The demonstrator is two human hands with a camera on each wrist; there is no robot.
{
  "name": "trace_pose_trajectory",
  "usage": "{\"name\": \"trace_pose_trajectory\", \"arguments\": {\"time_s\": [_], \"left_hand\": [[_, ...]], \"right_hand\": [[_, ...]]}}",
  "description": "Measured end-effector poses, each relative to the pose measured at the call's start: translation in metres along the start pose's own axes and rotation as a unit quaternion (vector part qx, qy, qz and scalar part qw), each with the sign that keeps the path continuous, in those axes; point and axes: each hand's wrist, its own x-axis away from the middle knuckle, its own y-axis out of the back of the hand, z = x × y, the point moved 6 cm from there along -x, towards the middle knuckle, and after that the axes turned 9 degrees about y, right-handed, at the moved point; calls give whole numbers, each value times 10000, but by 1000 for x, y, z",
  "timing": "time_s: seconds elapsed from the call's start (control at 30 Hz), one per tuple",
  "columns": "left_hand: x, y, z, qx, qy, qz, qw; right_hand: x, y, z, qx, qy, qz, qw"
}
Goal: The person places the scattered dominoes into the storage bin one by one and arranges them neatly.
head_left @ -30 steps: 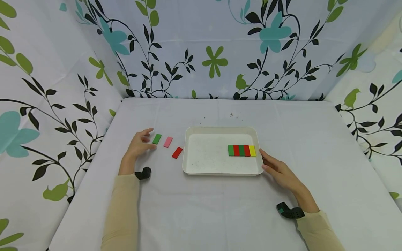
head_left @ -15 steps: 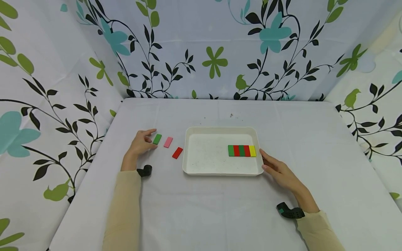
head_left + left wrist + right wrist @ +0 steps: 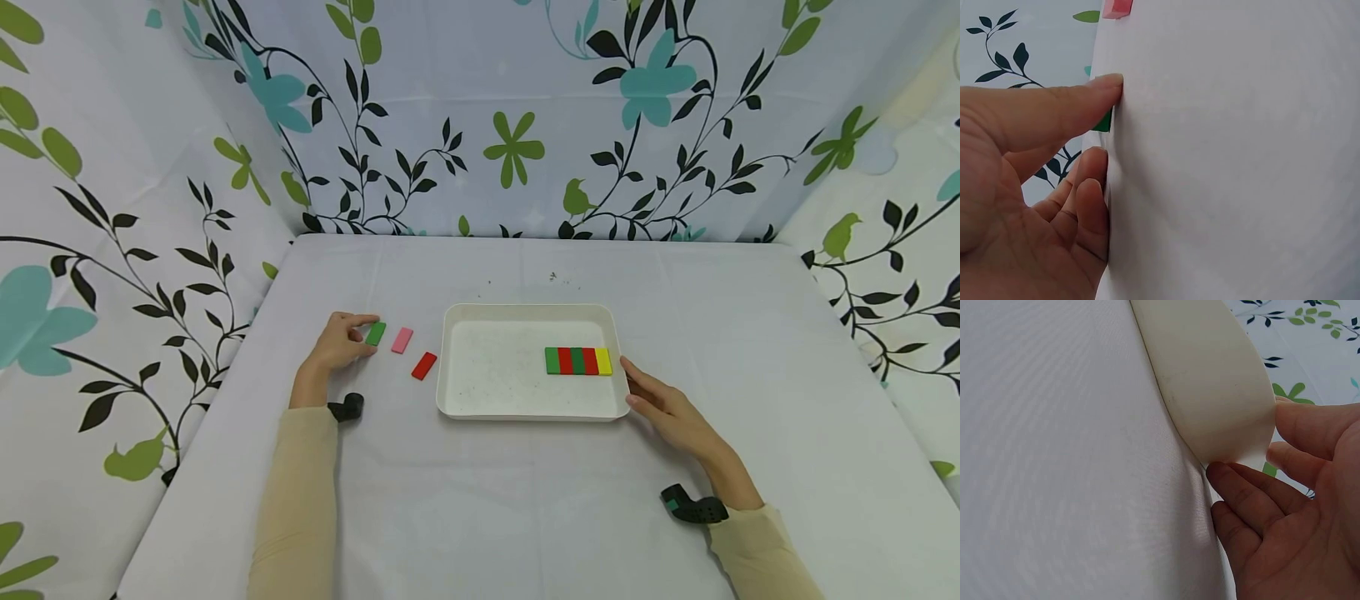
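Note:
On the left side of the table, my left hand (image 3: 333, 348) pinches a small green tile (image 3: 377, 333) by its two ends between thumb and forefinger. In the left wrist view the thumb (image 3: 1079, 109) covers most of the green tile (image 3: 1104, 122). My right hand (image 3: 667, 408) rests against the right side of a white tray (image 3: 487, 410); in the right wrist view its fingertips lie along the outer wall of the tray (image 3: 1216, 381). Inside the tray, a row of several green, red and yellow tiles (image 3: 577, 361) sits side by side toward the right.
A pink tile (image 3: 402, 340) and a red tile (image 3: 423, 366) lie loose on the white tablecloth (image 3: 480, 508), between my left hand and the tray. Small crumbs (image 3: 553, 276) dot the cloth behind the tray. A patterned curtain (image 3: 450, 75) hangs around the table.
My left hand has shifted slightly right, and its forefinger has come down onto the far end of the green tile. The right hand and tray have stayed put.

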Motion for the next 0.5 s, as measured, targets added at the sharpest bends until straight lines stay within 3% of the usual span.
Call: {"name": "trace_pose_trajectory", "arguments": {"time_s": [0.5], "left_hand": [[3,1,2,216,137,-216,9994]], "right_hand": [[0,0,0,30,70,-8,10000]]}}
